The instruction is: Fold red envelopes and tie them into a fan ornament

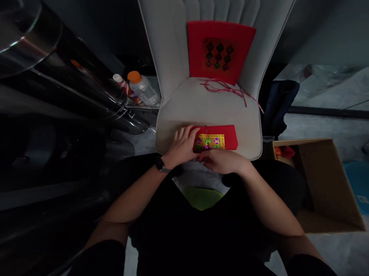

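Observation:
A small stack of red envelopes (231, 136) with a gold patterned panel lies at the front edge of the grey chair seat (180, 108). My left hand (184, 144) grips the stack's left end, its fingers over the top. A thin string (206, 131) seems to cross the stack towards my hands. My right hand (220, 160) is closed at the stack's front edge, where a bit of reddish string shows below the fingers; the fingertips are partly hidden. Behind the stack, several loose pink-red strings (218, 89) lie on the seat.
A large red card packet (196, 47) leans on the backrest. Bottles, one with an orange cap (134, 76), stand left of the chair. A cardboard box (328, 180) with red items sits at the right, beside a blue object (361, 182). Something green (202, 197) lies below.

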The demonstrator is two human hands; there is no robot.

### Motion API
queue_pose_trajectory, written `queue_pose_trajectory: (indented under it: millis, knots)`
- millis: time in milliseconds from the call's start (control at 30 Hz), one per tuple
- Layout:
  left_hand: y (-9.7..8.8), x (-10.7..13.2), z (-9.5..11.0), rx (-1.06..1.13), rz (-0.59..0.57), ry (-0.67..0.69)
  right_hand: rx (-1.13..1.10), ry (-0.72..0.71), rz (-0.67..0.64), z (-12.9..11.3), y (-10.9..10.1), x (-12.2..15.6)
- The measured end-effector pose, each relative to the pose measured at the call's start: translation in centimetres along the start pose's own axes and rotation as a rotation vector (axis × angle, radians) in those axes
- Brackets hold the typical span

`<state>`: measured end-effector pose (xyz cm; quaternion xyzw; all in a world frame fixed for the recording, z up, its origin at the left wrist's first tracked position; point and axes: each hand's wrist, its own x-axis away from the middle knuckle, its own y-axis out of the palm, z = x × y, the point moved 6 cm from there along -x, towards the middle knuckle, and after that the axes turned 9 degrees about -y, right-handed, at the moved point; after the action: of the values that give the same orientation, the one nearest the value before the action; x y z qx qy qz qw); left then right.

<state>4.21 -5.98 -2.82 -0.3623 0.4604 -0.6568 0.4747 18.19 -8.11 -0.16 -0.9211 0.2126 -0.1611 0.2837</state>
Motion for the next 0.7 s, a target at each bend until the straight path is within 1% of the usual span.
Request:
queue_pose_trajectory:
  millis: [33,100,167,233,267,300,333,367,400,433,467,533,600,633,700]
  knots:
    - [0.0,0.1,-0.3,0.0,-0.012,0.022,0.022,0.01,-0.053,0.2,1.1,0.1]
    - [0.0,0.2,-0.7,-0.004,-0.062,0.106,0.062,0.018,-0.097,0.8,2.3,0.3]
    - [0.1,0.4,-0.8,-0.009,-0.123,0.175,0.03,-0.013,-0.11,1.2,2.3,0.6]
    - [0.0,0.3,-0.9,-0.008,-0.162,0.193,-0.091,-0.059,-0.085,1.4,1.1,1.3]
    - [0.0,0.3,-0.9,-0.004,-0.169,0.19,-0.15,-0.063,-0.028,1.7,0.0,1.7]
    - [-0.1,0.1,-0.9,0.001,-0.171,0.186,-0.176,-0.039,0.079,2.3,-1.3,2.1]
    - [-0.2,0.0,-0.9,0.006,-0.17,0.185,-0.156,0.017,0.229,3.1,-2.8,2.5]
    - [-0.2,-0.1,-1.0,0.012,-0.169,0.187,-0.094,0.099,0.388,4.1,-4.1,3.1]
    - [-0.2,-0.3,-1.0,0.018,-0.17,0.19,-0.013,0.18,0.517,4.9,-5.0,3.6]
    - [-0.2,-0.4,-1.1,0.025,-0.172,0.191,0.07,0.249,0.594,5.5,-5.4,3.9]
    - [-0.2,-0.5,-1.2,0.032,-0.175,0.19,0.143,0.29,0.61,5.9,-5.2,3.9]
    - [-0.2,-0.7,-1.5,0.047,-0.177,0.188,0.249,0.283,0.518,6.3,-3.8,3.0]
    - [-0.1,-0.9,-1.8,0.064,-0.167,0.193,0.319,0.226,0.413,6.3,-2.2,2.0]
    - [0.0,-0.9,-1.9,0.07,-0.16,0.199,0.345,0.194,0.382,6.2,-1.6,1.7]
    - [0.1,-0.9,-2.1,0.075,-0.144,0.211,0.382,0.126,0.36,6.1,-1.0,1.3]
